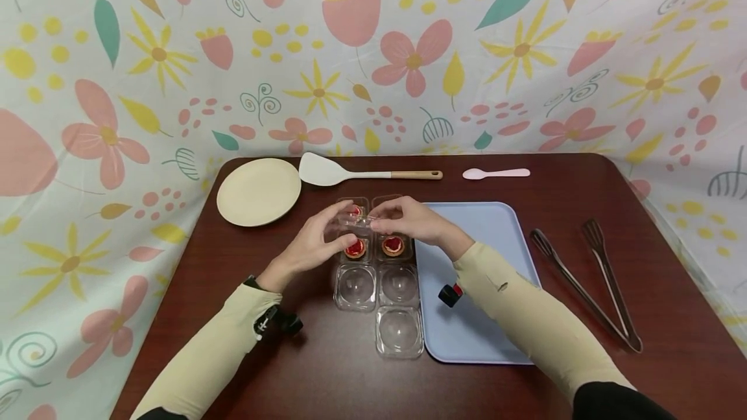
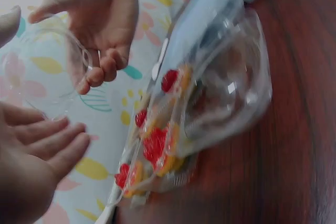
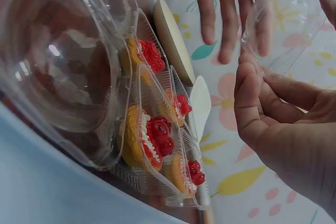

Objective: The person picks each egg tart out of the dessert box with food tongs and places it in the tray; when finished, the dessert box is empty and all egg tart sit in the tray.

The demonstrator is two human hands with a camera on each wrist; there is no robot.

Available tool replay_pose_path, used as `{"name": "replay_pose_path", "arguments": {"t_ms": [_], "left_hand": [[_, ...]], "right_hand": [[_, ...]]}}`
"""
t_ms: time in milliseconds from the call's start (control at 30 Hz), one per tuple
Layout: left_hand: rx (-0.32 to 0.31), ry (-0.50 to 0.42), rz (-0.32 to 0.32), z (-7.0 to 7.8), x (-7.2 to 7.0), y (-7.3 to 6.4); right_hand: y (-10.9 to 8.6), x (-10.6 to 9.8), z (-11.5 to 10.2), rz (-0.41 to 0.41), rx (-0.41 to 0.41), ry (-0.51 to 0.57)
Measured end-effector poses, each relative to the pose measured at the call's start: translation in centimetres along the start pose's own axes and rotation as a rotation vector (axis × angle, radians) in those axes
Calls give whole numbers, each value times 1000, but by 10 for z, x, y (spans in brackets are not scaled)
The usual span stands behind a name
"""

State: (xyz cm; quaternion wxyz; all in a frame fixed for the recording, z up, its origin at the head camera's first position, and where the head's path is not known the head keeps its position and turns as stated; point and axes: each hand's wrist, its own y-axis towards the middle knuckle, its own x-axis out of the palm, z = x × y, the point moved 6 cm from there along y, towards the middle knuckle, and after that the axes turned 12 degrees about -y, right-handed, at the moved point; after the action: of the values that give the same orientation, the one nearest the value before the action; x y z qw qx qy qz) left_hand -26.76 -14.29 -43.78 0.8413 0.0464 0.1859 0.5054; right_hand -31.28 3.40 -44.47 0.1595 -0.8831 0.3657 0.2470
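A clear plastic domed lid [image 1: 356,221] is held up over the tarts. My right hand [image 1: 411,220] grips its edge between thumb and curled fingers, seen closely in the right wrist view [image 3: 294,108]. My left hand [image 1: 318,238] is at the lid's other side, its fingers [image 2: 52,140] extended and spread rather than curled round it. Below, small tarts with red fruit topping [image 1: 393,245] sit in clear square containers [image 1: 373,253]. One further tart [image 1: 353,211] shows behind the lid; my right hand covers part of the back row.
Three clear plastic pieces [image 1: 399,332] lie in front of the tarts. To their right is a blue tray [image 1: 484,336], with metal tongs [image 1: 613,284] beyond. Along the back are a cream plate [image 1: 259,193], a white spatula [image 1: 327,170] and a pink spoon [image 1: 496,174].
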Motion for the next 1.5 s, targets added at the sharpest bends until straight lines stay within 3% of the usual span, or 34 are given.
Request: {"name": "replay_pose_path", "arguments": {"t_ms": [133,233,333,567,833,1133,1500], "left_hand": [[-112,-101,-59,-3,6,-1],[-133,-157,-77,-3,8,-1],[-129,-158,-84,-1,8,-4],[-47,53,-138,7,10,-17],[7,250,-186,11,18,-39],[11,344,-214,19,27,-58],[26,446,-207,17,40,-82]], "right_hand": [[-9,0,-9,30,-75,-146],[-15,0,-17,62,-142,-205],[-21,2,-23,95,-187,-252],[-37,15,-32,156,-249,-384],[-55,37,-39,142,-292,-502],[-72,55,-48,161,-317,-645],[-85,79,-50,218,-443,-756]]}}
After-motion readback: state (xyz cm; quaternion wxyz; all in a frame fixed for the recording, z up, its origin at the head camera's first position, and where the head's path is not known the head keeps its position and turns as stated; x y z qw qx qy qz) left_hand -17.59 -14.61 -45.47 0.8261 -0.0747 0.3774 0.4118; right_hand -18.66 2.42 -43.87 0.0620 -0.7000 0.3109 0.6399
